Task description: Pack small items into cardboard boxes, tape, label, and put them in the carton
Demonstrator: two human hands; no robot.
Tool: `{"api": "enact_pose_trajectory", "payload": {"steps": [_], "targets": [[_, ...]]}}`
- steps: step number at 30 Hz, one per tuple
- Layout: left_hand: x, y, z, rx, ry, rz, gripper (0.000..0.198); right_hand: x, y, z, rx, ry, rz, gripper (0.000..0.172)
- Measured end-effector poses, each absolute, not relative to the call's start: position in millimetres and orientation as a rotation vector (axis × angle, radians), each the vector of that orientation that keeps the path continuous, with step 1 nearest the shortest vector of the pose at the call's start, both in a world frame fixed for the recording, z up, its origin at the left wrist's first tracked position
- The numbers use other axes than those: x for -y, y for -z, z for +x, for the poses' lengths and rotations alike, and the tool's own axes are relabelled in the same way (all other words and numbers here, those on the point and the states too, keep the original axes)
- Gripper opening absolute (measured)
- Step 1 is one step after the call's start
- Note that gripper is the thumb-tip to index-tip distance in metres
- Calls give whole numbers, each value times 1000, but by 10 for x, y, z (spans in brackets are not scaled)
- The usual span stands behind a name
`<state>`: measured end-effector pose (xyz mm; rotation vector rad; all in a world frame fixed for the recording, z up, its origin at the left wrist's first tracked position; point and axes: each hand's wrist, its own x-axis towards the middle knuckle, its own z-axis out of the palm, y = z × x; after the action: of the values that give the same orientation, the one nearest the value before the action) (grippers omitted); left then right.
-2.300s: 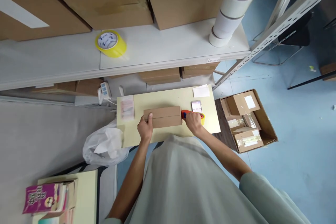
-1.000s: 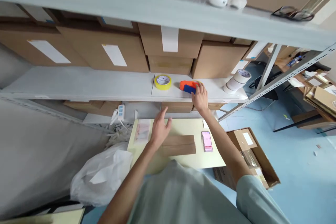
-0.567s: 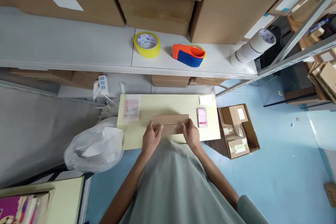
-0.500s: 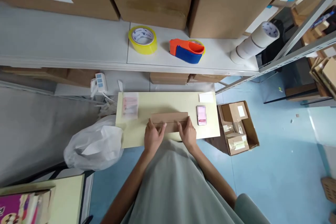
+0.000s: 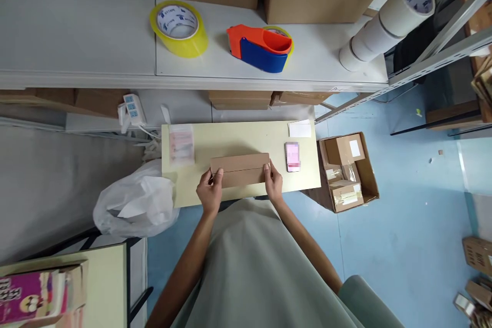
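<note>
A small brown cardboard box (image 5: 241, 170) with a seam along its upper face is held over the pale yellow table (image 5: 246, 136). My left hand (image 5: 210, 189) grips its left end, thumb on top and fingers at the side. The right end is pinched by my right hand (image 5: 272, 180), thumb on top. A phone (image 5: 292, 157) with a pink screen lies to the right of the box, below some white paper slips (image 5: 300, 128). On the table's left part lies a clear packet with pinkish print (image 5: 182, 144).
On the shelf (image 5: 115, 36) ahead are yellow tape (image 5: 179, 29), an orange and blue tape dispenser (image 5: 260, 48) and stacked white rolls (image 5: 388, 25). An open carton (image 5: 368, 174) of small boxes sits at right. A white plastic bag (image 5: 136, 200) hangs at left, beside another table (image 5: 107, 287).
My hands have moved outward from the top of the box to its two ends and now grip them. The camera view has shifted, bringing the shelf nearer.
</note>
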<state>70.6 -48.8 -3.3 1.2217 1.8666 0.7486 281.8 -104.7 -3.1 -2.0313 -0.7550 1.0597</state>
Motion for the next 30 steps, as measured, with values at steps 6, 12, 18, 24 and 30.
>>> {"api": "enact_pose_trajectory", "payload": {"steps": [6, 12, 18, 24, 30], "targets": [[526, 133, 643, -1758, -859, 1050, 54, 1057, 52, 2951, 783, -1096, -1879, 81], [497, 124, 545, -1674, -832, 1091, 50, 1087, -21, 3073, 819, -1073, -1786, 73], [413, 77, 523, -1654, -908, 1294, 33, 1117, -59, 3230, 918, -736, -1842, 53], [470, 413, 514, -1583, -771, 1178, 36, 1171, 189, 3351, 971, -943, -1820, 57], [662, 752, 470, -1655, -526, 1127, 19, 1315, 596, 3394, 919, -1224, -1930, 70]]}}
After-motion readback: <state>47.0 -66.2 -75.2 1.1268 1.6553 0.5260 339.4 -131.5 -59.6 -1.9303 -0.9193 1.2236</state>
